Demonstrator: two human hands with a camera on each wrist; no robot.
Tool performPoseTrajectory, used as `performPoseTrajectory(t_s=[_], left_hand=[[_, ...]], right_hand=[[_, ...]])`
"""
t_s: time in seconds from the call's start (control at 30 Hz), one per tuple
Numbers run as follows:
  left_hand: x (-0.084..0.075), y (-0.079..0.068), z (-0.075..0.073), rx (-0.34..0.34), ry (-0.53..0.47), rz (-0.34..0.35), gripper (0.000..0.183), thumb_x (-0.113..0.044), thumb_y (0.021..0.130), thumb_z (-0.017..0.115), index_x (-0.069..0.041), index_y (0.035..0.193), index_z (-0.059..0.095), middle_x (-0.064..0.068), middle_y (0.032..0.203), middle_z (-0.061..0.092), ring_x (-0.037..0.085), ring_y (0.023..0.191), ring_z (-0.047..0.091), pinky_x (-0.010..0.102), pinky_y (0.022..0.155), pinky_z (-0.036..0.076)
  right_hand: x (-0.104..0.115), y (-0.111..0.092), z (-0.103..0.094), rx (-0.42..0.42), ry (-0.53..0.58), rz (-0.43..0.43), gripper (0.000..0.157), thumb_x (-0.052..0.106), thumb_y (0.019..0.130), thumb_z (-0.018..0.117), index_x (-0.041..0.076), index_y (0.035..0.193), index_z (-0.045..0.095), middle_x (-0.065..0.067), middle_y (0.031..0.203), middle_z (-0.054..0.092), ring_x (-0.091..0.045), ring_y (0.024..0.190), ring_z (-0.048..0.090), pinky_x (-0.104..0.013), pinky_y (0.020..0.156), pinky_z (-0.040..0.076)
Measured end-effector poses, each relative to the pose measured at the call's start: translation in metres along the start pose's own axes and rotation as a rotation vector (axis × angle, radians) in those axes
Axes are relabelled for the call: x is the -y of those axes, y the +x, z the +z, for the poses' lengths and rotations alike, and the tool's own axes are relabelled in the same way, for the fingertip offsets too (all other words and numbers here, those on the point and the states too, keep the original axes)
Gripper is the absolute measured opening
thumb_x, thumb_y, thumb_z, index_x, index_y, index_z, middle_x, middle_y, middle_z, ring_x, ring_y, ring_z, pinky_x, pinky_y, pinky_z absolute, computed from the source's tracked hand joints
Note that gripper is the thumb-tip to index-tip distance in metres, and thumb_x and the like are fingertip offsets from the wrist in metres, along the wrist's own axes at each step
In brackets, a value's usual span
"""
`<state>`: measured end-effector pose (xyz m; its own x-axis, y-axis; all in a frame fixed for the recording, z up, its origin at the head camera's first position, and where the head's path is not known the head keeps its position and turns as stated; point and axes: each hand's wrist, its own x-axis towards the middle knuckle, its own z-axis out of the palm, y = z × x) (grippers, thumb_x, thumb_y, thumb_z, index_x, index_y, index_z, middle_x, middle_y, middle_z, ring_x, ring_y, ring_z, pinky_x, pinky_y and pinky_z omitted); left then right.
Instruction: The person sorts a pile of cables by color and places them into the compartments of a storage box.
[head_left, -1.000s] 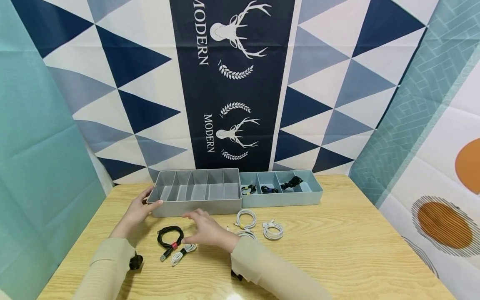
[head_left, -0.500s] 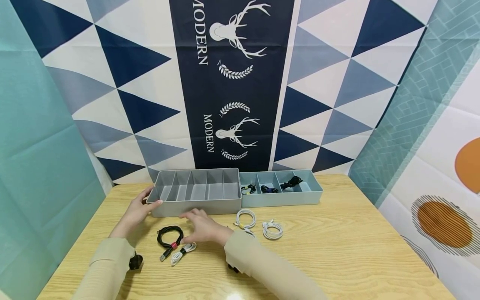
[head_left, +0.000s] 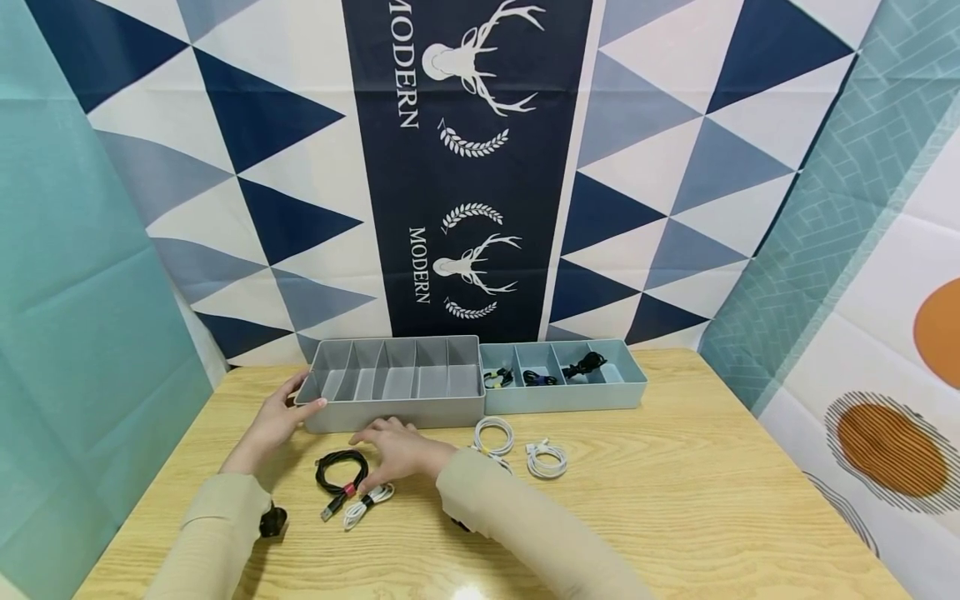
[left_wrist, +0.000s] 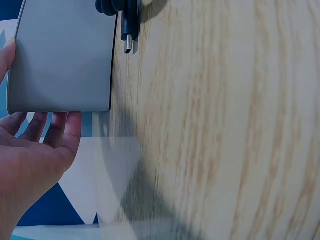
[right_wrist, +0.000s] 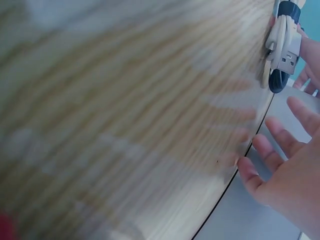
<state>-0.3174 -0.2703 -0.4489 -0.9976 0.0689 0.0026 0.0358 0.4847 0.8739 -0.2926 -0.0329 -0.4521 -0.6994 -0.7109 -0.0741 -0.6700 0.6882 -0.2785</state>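
My left hand (head_left: 272, 421) holds the left end of the grey divided box (head_left: 397, 414), thumb at the front rim and fingers at the end wall, as the left wrist view shows. My right hand (head_left: 401, 452), palm down with fingers spread and loosely bent, hovers in front of the box. Its thumb is close over a white cable (head_left: 357, 513) bundled with a black strap. Left of that lies a coiled black cable (head_left: 337, 502) with a red strap. In the right wrist view, the white cable's USB plug (right_wrist: 286, 61) appears beyond the fingertips, nothing held.
A light blue divided box (head_left: 566, 401) adjoins the grey box on the right, with black cables (head_left: 585, 364) in several compartments. Coiled white cables (head_left: 550, 472) lie in front of it, one partly hidden by my right sleeve. A patterned cloth (head_left: 465, 183) hangs behind the wooden table (head_left: 712, 492).
My right hand has moved slightly left toward the black and white cables. My left hand has stayed at the grey box's end.
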Motion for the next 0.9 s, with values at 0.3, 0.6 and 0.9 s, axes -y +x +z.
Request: performPoseTrajectory(t_s=[0.3, 0.6, 0.9], left_hand=[[-0.002, 0.0, -0.001, 0.001, 0.012, -0.001, 0.081, -0.04, 0.085, 0.057, -0.017, 0.145, 0.008, 0.016, 0.147, 0.015, 0.04, 0.126, 0.028, 0.049, 0.09, 0.038], [-0.001, -0.001, -0.001, 0.005, 0.004, 0.003, 0.082, -0.041, 0.085, 0.057, -0.017, 0.145, 0.007, 0.016, 0.147, 0.014, 0.041, 0.126, 0.028, 0.049, 0.09, 0.038], [0.0, 0.0, -0.001, 0.006, 0.004, 0.005, 0.09, -0.053, 0.078, 0.058, -0.018, 0.145, 0.008, 0.016, 0.147, 0.016, 0.039, 0.125, 0.03, 0.048, 0.088, 0.04]], right_hand=[[0.005, 0.006, 0.001, -0.02, -0.026, 0.054, 0.05, 0.056, 0.072, 0.063, 0.034, 0.116, 0.055, 0.008, 0.129, 0.042, -0.014, 0.114, 0.037, -0.033, 0.088, 0.032], [0.004, 0.009, 0.004, -0.051, -0.022, 0.076, 0.031, 0.052, 0.075, 0.062, 0.033, 0.1, 0.061, 0.01, 0.124, 0.046, -0.013, 0.11, 0.039, -0.031, 0.083, 0.032], [0.015, 0.009, 0.006, -0.086, -0.039, 0.159, 0.019, 0.051, 0.075, 0.062, 0.033, 0.079, 0.059, 0.011, 0.12, 0.046, -0.013, 0.106, 0.04, -0.032, 0.078, 0.032]])
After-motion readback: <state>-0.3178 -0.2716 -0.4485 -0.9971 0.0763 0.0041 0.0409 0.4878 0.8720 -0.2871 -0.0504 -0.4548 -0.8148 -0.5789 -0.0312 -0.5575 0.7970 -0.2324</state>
